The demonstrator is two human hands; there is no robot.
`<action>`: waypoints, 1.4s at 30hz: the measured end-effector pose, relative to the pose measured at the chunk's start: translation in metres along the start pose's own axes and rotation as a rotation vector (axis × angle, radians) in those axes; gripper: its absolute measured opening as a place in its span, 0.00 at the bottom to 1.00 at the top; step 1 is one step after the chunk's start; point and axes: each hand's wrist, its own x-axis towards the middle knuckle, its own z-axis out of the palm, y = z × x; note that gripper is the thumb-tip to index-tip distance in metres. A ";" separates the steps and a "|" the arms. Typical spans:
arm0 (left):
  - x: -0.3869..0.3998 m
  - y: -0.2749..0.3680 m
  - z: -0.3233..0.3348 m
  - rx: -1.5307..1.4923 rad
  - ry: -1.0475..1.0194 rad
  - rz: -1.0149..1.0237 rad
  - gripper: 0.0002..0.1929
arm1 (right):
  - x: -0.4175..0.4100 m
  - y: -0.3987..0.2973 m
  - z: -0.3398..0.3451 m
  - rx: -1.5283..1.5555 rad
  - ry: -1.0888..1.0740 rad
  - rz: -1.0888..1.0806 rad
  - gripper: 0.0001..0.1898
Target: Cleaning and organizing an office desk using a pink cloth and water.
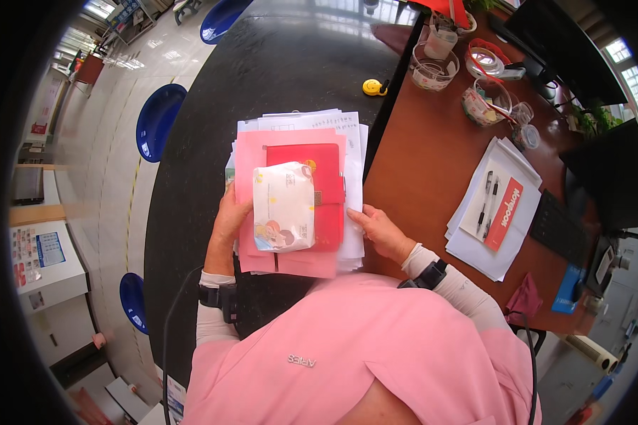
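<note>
Both hands hold a stack of white papers (355,159) by its two sides, over the black counter. My left hand (230,218) grips the left edge, thumb on top near a soft white tissue packet (284,204). At the right edge my right hand (380,228) pinches the sheets. Pink paper (250,143) lies on the white sheets, and on it rests a red notebook (329,223) with a strap clasp. The packet covers the notebook's left part. My fingers under the stack are hidden.
A yellow smiley-faced object (373,87) lies on the black counter (191,212). The brown desk (404,175) bears a paper pile (473,228) with a notepad (502,212) and pens, clear containers (433,69), a keyboard (558,226) and monitors (611,170). Blue stools (161,122) line the counter's left.
</note>
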 end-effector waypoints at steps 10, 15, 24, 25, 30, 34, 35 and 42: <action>-0.001 0.008 0.054 -0.193 -0.133 -0.067 0.26 | -0.019 0.002 -0.053 0.085 -0.102 0.021 0.26; 0.002 0.031 0.089 -0.223 -0.147 -0.044 0.23 | -0.042 -0.005 -0.067 0.111 -0.047 -0.101 0.26; 0.009 0.025 0.166 -0.202 -0.204 0.017 0.26 | -0.070 0.022 -0.117 0.112 0.141 -0.184 0.22; 0.009 0.023 0.169 -0.149 -0.212 0.011 0.26 | -0.073 0.023 -0.117 0.123 0.193 -0.184 0.22; 0.003 0.037 0.167 -0.135 -0.244 0.023 0.25 | -0.081 0.020 -0.110 0.161 0.202 -0.222 0.22; -0.020 0.059 0.141 -0.240 -0.137 0.064 0.22 | -0.092 -0.010 -0.086 0.086 0.122 -0.238 0.21; -0.025 0.065 0.130 -0.255 -0.113 0.062 0.22 | -0.089 -0.019 -0.081 0.017 0.061 -0.237 0.21; -0.011 0.034 0.046 -0.280 0.023 -0.008 0.20 | -0.006 -0.034 -0.035 -0.078 -0.165 -0.290 0.21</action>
